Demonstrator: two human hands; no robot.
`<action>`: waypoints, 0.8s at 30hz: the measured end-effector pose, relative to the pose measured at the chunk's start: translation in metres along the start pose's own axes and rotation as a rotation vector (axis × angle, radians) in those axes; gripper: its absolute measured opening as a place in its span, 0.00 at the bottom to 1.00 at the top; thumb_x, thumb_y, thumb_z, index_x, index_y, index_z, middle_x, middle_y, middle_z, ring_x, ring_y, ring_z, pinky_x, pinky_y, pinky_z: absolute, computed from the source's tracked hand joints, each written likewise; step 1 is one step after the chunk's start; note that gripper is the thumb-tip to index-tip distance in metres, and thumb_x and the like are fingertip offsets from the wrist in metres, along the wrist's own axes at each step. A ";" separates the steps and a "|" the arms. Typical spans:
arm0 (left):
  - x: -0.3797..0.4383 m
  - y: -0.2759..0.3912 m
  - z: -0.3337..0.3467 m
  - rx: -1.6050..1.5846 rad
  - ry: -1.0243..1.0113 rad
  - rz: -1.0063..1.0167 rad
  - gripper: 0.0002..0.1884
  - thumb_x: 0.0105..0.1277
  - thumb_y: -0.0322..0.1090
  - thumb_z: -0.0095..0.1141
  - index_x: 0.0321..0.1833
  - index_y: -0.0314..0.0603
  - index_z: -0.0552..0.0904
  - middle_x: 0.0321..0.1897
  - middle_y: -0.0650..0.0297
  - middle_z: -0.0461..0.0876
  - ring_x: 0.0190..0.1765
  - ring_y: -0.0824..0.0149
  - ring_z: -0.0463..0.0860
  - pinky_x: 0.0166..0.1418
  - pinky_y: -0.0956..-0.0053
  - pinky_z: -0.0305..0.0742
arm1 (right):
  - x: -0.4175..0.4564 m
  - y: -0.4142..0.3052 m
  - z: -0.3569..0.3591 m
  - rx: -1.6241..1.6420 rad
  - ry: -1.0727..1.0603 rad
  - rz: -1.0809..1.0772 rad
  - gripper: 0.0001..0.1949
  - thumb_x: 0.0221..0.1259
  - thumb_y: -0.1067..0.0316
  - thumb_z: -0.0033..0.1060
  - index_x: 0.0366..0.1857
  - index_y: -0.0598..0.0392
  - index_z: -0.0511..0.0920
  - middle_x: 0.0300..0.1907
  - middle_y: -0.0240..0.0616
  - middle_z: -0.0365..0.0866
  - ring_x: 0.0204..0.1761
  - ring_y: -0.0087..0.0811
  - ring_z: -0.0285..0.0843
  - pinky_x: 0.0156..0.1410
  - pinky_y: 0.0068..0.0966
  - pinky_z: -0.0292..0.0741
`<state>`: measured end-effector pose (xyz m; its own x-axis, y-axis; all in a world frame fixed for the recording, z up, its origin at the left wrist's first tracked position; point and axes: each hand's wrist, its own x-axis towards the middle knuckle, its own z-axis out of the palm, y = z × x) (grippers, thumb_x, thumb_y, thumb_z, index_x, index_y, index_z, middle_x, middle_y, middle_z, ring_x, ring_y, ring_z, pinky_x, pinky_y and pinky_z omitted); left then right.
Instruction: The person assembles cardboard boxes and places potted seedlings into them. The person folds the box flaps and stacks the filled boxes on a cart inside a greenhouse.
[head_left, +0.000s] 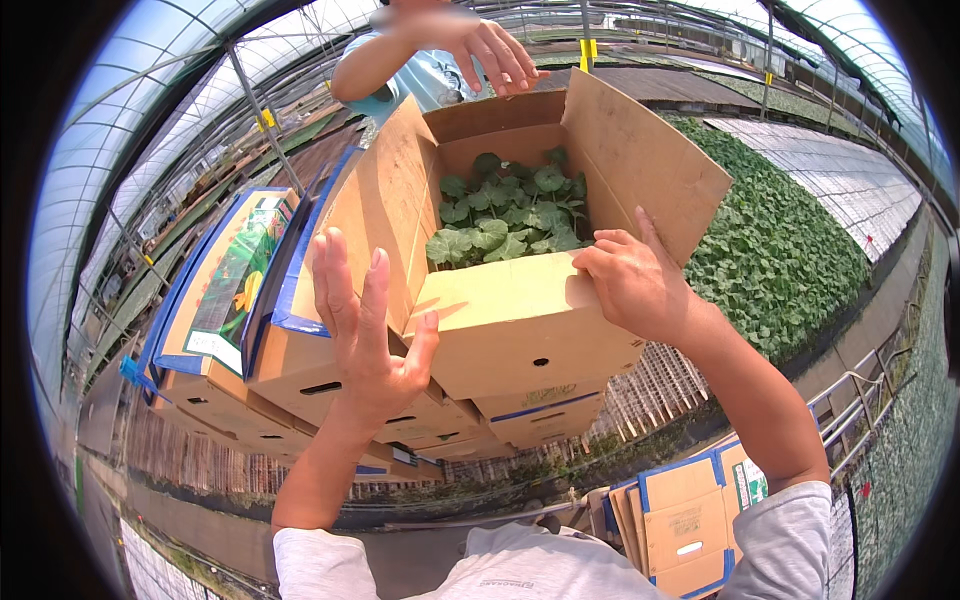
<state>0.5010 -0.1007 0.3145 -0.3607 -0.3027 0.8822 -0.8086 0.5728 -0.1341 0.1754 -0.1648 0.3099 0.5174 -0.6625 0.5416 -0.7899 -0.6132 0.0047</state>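
Before me stands a cardboard box (525, 330) with its top flaps up at the sides. Inside it, leafy green seedlings (517, 210) are packed close together. My left hand (375, 337) is raised at the box's left near corner, fingers spread, in front of the left flap (382, 202); nothing is in it. At the right near corner, my right hand (637, 281) has its fingers curled on the near flap (502, 289), the thumb side against the right flap (637, 142). The undersides of those fingers are hidden.
Closed cardboard boxes (225, 300) with blue tape stand to the left, with more boxes (547, 420) underneath. Across from me, a person (420, 75) holds a hand over the far flap. Seedling beds (780, 247) lie to the right. Flattened cartons (682, 517) lean near my body.
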 end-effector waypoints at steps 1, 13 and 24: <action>-0.007 0.001 0.008 -0.022 0.048 -0.029 0.52 0.63 0.27 0.72 0.88 0.41 0.54 0.89 0.39 0.44 0.90 0.36 0.42 0.88 0.40 0.43 | 0.004 -0.002 -0.003 0.105 -0.139 0.066 0.09 0.63 0.74 0.58 0.42 0.56 0.86 0.45 0.41 0.89 0.66 0.46 0.83 0.82 0.69 0.58; -0.011 0.011 0.037 -0.204 -0.316 0.066 0.29 0.61 0.29 0.75 0.67 0.38 0.82 0.66 0.52 0.85 0.70 0.47 0.83 0.75 0.54 0.76 | -0.027 -0.015 -0.011 0.758 1.074 0.170 0.19 0.79 0.67 0.57 0.67 0.63 0.76 0.63 0.48 0.81 0.69 0.40 0.76 0.80 0.39 0.66; -0.005 0.007 0.057 -0.142 -0.235 -0.011 0.23 0.62 0.31 0.74 0.61 0.39 0.86 0.62 0.54 0.88 0.67 0.49 0.85 0.73 0.54 0.77 | -0.006 0.029 0.059 1.040 0.411 0.294 0.12 0.73 0.66 0.62 0.49 0.61 0.89 0.71 0.49 0.77 0.70 0.39 0.78 0.75 0.35 0.74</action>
<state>0.4707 -0.1387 0.2830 -0.4633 -0.4684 0.7523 -0.7460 0.6643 -0.0458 0.1687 -0.2037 0.2571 0.0615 -0.7652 0.6408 -0.1106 -0.6433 -0.7576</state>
